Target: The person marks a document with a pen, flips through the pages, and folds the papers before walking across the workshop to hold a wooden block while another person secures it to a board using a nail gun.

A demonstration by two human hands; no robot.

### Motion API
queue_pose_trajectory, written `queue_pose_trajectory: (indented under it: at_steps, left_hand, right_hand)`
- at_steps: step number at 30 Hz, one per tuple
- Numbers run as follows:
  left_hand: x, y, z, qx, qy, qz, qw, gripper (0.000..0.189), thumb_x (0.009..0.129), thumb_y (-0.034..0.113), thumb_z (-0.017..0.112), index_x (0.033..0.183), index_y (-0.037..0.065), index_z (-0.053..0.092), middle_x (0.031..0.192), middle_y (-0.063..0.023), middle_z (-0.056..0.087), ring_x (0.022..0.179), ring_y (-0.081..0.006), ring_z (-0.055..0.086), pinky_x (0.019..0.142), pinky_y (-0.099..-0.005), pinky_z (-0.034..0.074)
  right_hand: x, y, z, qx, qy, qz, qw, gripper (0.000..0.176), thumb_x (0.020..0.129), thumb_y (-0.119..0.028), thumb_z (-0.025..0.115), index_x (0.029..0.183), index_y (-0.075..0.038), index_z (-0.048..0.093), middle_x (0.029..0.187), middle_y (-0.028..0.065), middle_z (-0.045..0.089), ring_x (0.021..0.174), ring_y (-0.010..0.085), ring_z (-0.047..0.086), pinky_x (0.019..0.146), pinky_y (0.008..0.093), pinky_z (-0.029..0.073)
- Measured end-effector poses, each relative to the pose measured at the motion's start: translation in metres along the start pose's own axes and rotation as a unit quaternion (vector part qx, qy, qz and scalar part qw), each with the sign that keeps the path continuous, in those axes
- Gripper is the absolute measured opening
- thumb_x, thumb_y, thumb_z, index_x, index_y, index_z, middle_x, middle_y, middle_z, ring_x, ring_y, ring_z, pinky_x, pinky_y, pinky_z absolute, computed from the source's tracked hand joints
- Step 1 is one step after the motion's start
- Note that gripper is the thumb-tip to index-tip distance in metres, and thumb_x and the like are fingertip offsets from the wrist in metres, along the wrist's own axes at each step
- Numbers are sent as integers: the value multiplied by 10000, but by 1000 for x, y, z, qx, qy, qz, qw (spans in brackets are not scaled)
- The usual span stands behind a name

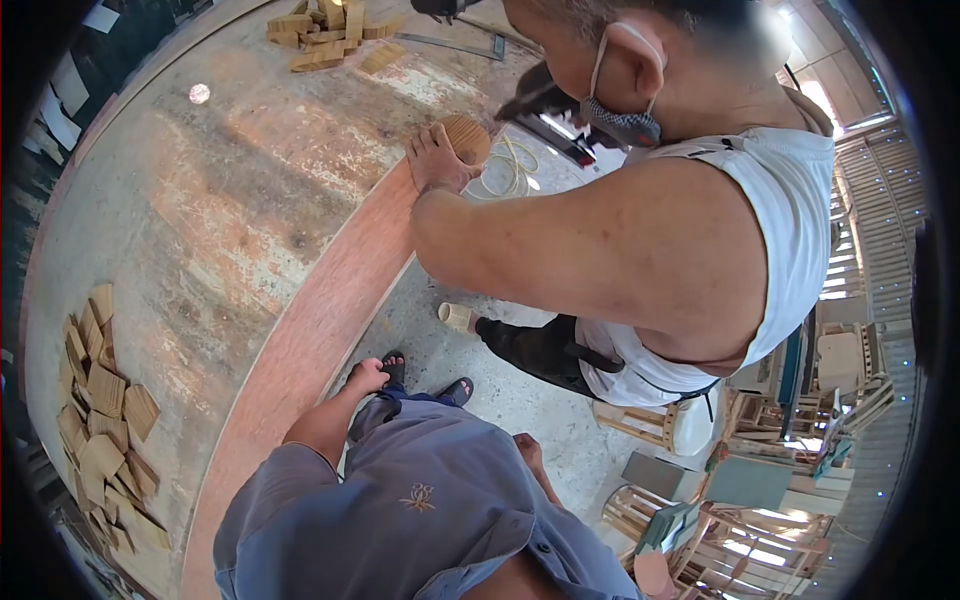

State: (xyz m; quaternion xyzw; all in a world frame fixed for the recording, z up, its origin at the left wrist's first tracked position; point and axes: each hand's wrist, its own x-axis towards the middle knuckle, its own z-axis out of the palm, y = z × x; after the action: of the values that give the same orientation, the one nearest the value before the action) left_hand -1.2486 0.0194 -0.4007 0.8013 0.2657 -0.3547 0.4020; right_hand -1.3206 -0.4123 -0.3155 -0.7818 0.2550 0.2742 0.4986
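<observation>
My left hand (368, 376) is closed at the edge of the long reddish board (300, 345), with nothing visible in it. Low beside my grey-blue shirt hangs my right hand (527, 450); it is small in view and its fingers are unclear. A co-worker in a white sleeveless top presses one hand (436, 160) on the far end of the board, against a round striped wooden piece (466, 139). Close to that piece is a dark tool (540, 95), partly hidden by the co-worker's head.
Wooden blocks are heaped on the worktable (200, 240) at the left (105, 400) and far end (325, 35). A metal square (450, 46) lies beyond. Pale cable (515, 170) loops beside the table. Stools (640, 425) and wooden frames stand at the right.
</observation>
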Motion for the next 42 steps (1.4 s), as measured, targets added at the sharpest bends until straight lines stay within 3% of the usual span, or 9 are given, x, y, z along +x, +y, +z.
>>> queue_pose_trajectory:
  at_steps: [9,12,14,21,27,29,33,36,42]
  left_hand:
    - [0,-13,13,-5,10,-7,1000,581,722,276,776,1242,45,660,1169,-186,698,1095,-306,671,950,-375,517]
    - [5,-20,15,-19,-3,-23,1000,582,727,281,767,1256,66,652,1196,-175,686,1120,-304,656,966,-378,509]
    - [8,-22,13,-26,-29,-35,999,581,743,307,744,1280,111,641,1281,-160,652,1187,-307,623,1006,-389,487]
    - [-3,-11,0,-27,-7,-31,999,535,736,295,730,1233,106,664,1249,-163,666,1166,-313,632,993,-393,494]
    - [-10,-17,2,-1,2,-17,1000,504,719,294,734,1184,107,688,1209,-170,681,1130,-323,646,961,-398,508]
    - [-17,-9,-7,-11,0,-20,1000,496,717,298,736,1174,110,694,1198,-170,685,1124,-324,648,953,-400,510]
    - [-13,-19,1,-15,17,-14,1000,460,721,310,737,1132,106,706,1157,-177,694,1097,-334,657,933,-408,516]
    - [-24,-22,6,-9,15,0,1000,417,732,330,728,1076,96,714,1114,-188,698,1065,-352,664,903,-432,528]
    - [-36,-40,29,27,8,62,998,366,730,324,677,996,78,722,1010,-216,700,977,-380,680,850,-459,535]
  right_hand:
    - [-1,0,-1,9,-8,-17,1000,96,926,-101,589,948,-36,657,756,41,646,644,125,583,587,285,482]
    - [-18,-43,3,-63,0,-5,998,89,923,-95,589,948,-38,653,753,40,644,637,125,577,579,284,475]
    - [-2,-15,-1,7,-15,-9,1000,80,919,-87,589,943,-43,652,750,40,641,638,125,580,575,280,472]
    - [-6,-29,-1,-18,-4,-3,1000,68,921,-73,577,935,-53,640,737,43,626,625,132,579,551,277,470]
    - [-3,-2,1,125,-33,26,991,80,916,-66,568,901,-57,646,723,50,617,615,151,582,558,297,493]
    - [7,33,-1,-6,-17,-82,997,99,915,-71,568,925,-48,664,741,57,634,638,151,593,586,300,500]
    - [-32,-10,2,-162,14,33,986,157,912,-92,573,983,-27,697,778,76,675,692,142,616,644,309,510]
    - [-26,41,-9,-67,-8,51,996,187,907,-133,595,1005,-19,706,799,101,710,734,135,633,675,317,515]
    - [-30,45,-22,-157,-11,62,986,195,910,-125,608,1003,9,716,878,90,735,797,166,662,733,330,532]
